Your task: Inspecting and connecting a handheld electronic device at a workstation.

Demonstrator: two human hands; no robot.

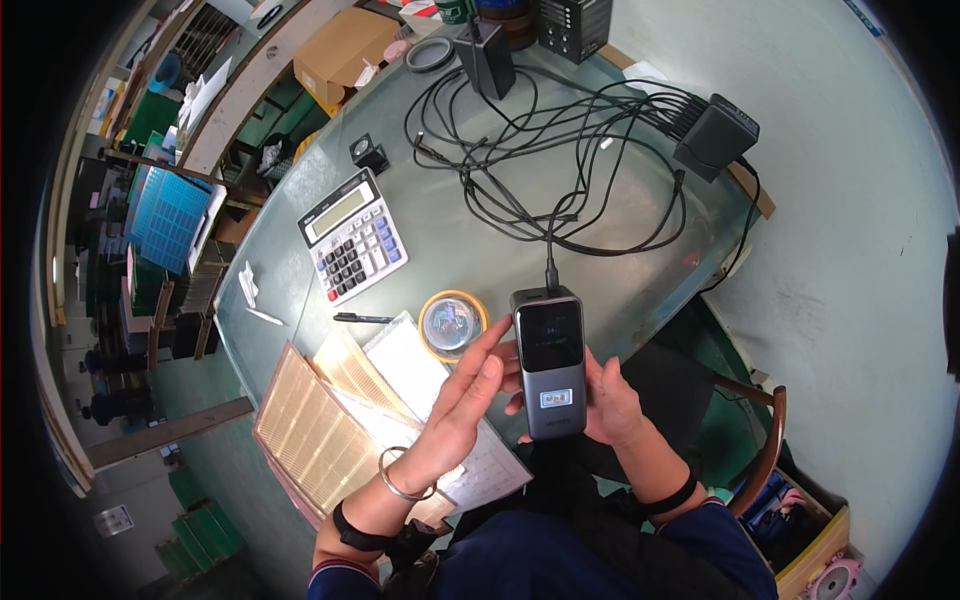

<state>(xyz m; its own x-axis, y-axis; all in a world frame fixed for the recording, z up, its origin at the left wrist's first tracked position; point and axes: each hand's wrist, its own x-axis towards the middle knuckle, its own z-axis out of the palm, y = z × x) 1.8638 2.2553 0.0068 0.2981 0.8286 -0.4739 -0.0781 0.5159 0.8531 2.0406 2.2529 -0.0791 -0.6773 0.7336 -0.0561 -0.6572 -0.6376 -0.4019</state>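
Note:
A dark grey power bank (565, 412) with a glossy black screen on its upper half is held upright before me. A black cable (551, 270) is plugged into its top end. My right hand (612, 402) grips it from the right and behind, with fingertips showing past its left edge. On the left side, my left hand (462, 405) is open with fingers stretched out close to the casing; whether it touches cannot be told. Just beyond that hand, a roll of tape (428, 345) lies on the glass-topped table (440, 265).
Papers (335, 440) lie at the table's near left, by a black pen (362, 318) and a calculator (355, 235). Tangled black cables (480, 190) run to a black charging block (717, 137). A chair (765, 450) stands right, beside the wall.

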